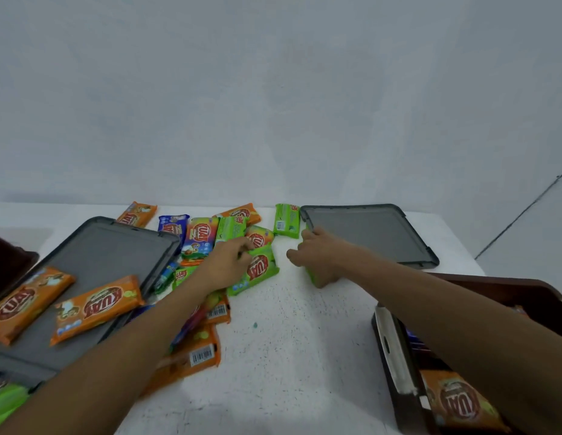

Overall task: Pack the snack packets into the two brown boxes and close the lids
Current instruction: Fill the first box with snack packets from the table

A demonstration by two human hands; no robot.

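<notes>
The snack packets (97, 306) are glossy plastic film, the grey lids (367, 237) matt plastic, the table (289, 340) speckled white.

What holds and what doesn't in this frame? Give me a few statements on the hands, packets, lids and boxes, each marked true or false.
1. The left hand grips a green packet. True.
2. The right hand holds an orange packet. False: the packet under its curled fingers is a second green packet.
3. Two orange packets lie on the left grey lid. True.
4. The right grey lid is closed on its box. False: it lies flat on the white table, apart from the right brown box.
5. The right brown box holds no packets. False: an orange-wrapped packet lies inside it.
</notes>
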